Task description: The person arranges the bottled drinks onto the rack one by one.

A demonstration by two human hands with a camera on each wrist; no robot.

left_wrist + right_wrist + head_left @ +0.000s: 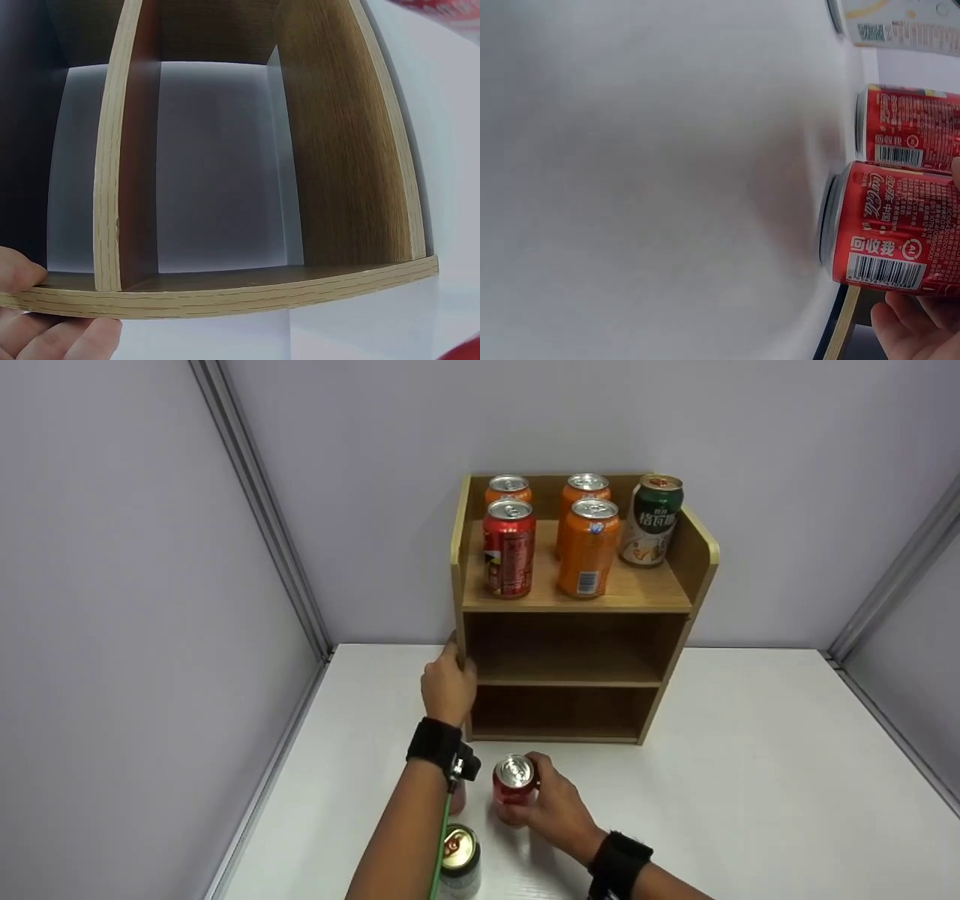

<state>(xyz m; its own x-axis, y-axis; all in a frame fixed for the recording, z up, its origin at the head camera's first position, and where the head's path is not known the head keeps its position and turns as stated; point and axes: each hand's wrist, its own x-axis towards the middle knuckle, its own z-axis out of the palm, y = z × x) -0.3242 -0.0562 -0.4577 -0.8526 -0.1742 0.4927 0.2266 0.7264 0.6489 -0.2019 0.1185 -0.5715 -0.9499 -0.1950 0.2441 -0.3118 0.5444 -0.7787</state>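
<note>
Nearest me, a green can (459, 861) stands on the white table (750, 780). Just beyond, I see my right hand (551, 808) grasping a red can (514, 784) upright on the table before the shelf. Farther, my left hand (448, 684) clasps the wooden shelf (459, 585) by its left side panel.

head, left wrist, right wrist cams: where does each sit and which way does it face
Head: above, looking down at wooden shelf, both hands, forearms.
Left wrist: at left hand gripping the shelf's side panel; fingers show.
Right wrist: at right hand holding red can; fingertips show.
Shared: head and left wrist show the shelf; head and right wrist the red can.
</note>
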